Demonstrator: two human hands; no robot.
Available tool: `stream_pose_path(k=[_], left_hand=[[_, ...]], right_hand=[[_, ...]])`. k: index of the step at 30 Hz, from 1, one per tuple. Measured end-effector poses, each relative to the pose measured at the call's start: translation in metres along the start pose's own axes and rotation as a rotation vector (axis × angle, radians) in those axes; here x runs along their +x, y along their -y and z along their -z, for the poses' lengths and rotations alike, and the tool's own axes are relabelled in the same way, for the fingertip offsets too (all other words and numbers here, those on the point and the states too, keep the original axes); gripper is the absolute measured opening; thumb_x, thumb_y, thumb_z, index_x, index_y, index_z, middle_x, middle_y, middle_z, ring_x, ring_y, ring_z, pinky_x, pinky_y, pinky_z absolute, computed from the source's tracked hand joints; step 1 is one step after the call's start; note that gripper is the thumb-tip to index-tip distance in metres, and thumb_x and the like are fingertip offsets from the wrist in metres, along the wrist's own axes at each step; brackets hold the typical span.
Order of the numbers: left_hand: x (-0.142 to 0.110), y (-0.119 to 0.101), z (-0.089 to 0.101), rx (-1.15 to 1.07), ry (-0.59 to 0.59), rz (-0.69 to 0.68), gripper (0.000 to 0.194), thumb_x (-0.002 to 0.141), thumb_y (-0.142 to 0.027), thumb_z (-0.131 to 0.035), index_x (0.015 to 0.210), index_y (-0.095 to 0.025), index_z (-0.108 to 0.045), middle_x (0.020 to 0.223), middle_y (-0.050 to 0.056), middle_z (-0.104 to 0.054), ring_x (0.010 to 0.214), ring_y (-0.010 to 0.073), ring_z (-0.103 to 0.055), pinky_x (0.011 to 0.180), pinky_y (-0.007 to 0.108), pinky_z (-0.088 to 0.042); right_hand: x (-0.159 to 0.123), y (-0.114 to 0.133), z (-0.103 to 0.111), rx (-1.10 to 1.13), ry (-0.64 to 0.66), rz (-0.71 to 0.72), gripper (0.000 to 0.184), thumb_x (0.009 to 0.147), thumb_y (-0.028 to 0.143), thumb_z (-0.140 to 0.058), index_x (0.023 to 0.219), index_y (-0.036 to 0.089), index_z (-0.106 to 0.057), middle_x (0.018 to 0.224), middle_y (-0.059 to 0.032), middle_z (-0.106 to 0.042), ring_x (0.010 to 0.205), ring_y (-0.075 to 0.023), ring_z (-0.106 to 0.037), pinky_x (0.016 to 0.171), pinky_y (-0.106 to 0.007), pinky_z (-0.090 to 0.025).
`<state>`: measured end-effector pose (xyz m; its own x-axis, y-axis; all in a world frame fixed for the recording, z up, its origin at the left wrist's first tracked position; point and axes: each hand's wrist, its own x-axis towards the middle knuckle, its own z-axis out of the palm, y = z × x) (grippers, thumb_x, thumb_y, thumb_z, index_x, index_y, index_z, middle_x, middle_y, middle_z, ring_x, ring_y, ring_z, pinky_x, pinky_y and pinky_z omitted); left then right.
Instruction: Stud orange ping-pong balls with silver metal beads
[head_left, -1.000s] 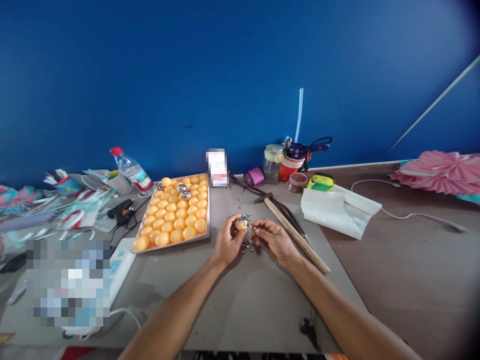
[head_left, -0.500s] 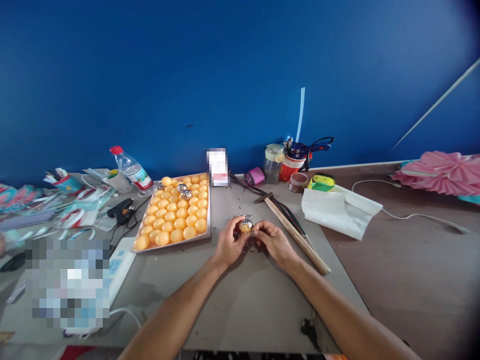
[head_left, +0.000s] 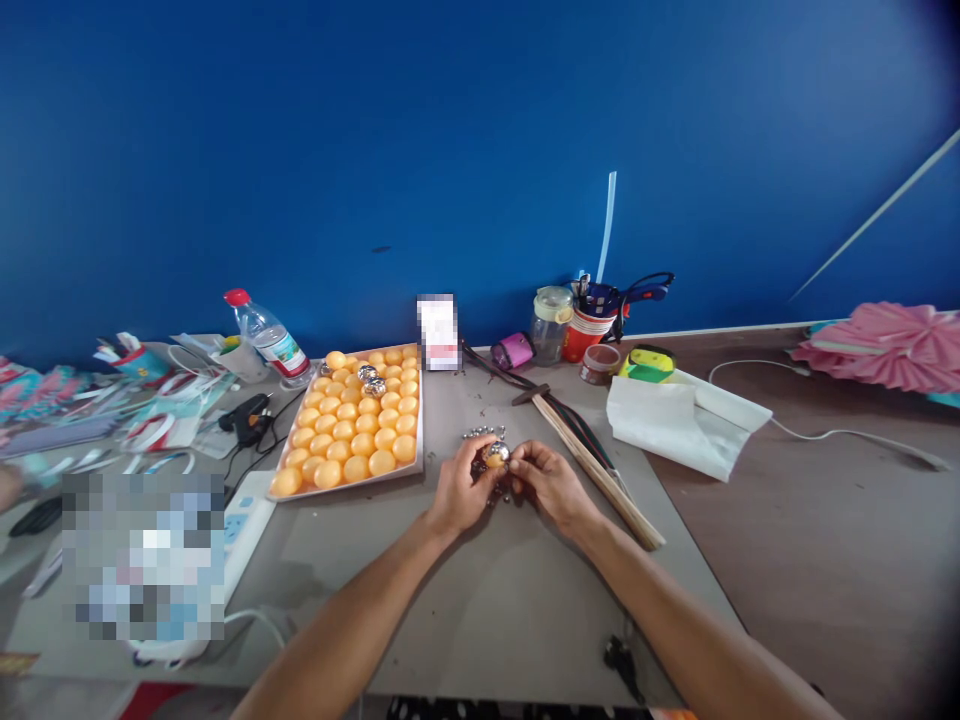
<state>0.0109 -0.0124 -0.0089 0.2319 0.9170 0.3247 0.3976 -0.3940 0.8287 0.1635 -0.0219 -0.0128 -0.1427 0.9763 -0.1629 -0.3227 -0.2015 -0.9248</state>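
Note:
My left hand (head_left: 465,487) is closed around an orange ball (head_left: 495,460), about the size of a table tennis ball, whose upper part is covered in shiny silver pieces. At its right side, my right hand (head_left: 550,485) has thumb and forefinger pinched together; whatever lies between them is too small to make out. Loose silver beads (head_left: 486,432) are scattered on the grey table behind and beneath the hands. To the left stands a shallow box (head_left: 421,420) filled with plain orange balls (head_left: 343,430). A few silver-covered balls (head_left: 374,387) rest on top of them.
Right of my hands lie wooden sticks (head_left: 600,475) and white paper (head_left: 660,425). Along the blue wall stand a clear jar (head_left: 551,325), a red cup of tools (head_left: 587,335) and a bottle (head_left: 274,340). A glue gun (head_left: 247,420) and power strip (head_left: 251,520) are left.
The whole view has shifted slightly. My left hand keeps its hold on the ball, and its silver part shows a little more. My right fingers stay pinched at its side.

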Motion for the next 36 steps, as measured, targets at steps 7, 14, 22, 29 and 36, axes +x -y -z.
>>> stream_pose_path(k=[7,14,22,29,36], left_hand=[[0.0,-0.001,-0.002,-0.025,0.009,0.03,0.038,0.08,-0.034,-0.06,0.112,-0.017,-0.052,0.104,0.01,-0.064,0.09,0.0192,-0.062,0.082,0.034,-0.05],[0.003,0.009,-0.001,-0.102,-0.065,0.047,0.041,0.081,-0.037,-0.059,0.115,-0.016,-0.05,0.108,0.01,-0.061,0.097,0.0201,-0.058,0.087,0.035,-0.048],[0.004,0.012,-0.004,-0.137,-0.081,0.02,0.039,0.085,-0.033,-0.052,0.122,-0.019,-0.05,0.114,0.011,-0.056,0.095,0.0178,-0.06,0.084,0.032,-0.051],[0.004,0.01,-0.006,-0.187,-0.064,0.053,0.04,0.083,-0.026,-0.055,0.122,-0.018,-0.048,0.111,0.011,-0.057,0.094,0.0177,-0.062,0.082,0.031,-0.052],[0.004,0.011,-0.006,-0.184,-0.087,0.077,0.037,0.083,-0.024,-0.053,0.119,-0.018,-0.048,0.116,0.011,-0.057,0.097,0.0176,-0.061,0.087,0.032,-0.051]], right_hand=[[0.003,-0.002,-0.002,-0.143,-0.094,0.054,0.021,0.069,0.036,-0.062,0.071,0.021,-0.046,0.045,0.0085,-0.046,0.039,-0.0082,-0.04,0.04,-0.021,-0.032],[-0.002,0.018,0.012,-0.663,0.058,0.341,0.007,0.076,0.023,-0.054,0.073,0.019,-0.059,0.07,0.0002,-0.057,0.066,-0.0134,-0.052,0.064,-0.026,-0.039],[-0.005,0.011,0.01,-1.25,0.298,0.429,0.017,0.079,0.011,-0.052,0.082,0.018,-0.066,0.086,-0.0047,-0.063,0.081,-0.0159,-0.058,0.08,-0.03,-0.035],[-0.004,0.012,0.011,-1.277,0.317,0.441,0.021,0.079,0.008,-0.05,0.092,0.018,-0.064,0.089,-0.0052,-0.062,0.083,-0.0158,-0.057,0.077,-0.028,-0.035],[-0.003,0.009,0.01,-1.316,0.275,0.418,0.018,0.082,0.009,-0.047,0.082,0.016,-0.063,0.084,-0.0048,-0.061,0.079,-0.0149,-0.057,0.076,-0.027,-0.034]])
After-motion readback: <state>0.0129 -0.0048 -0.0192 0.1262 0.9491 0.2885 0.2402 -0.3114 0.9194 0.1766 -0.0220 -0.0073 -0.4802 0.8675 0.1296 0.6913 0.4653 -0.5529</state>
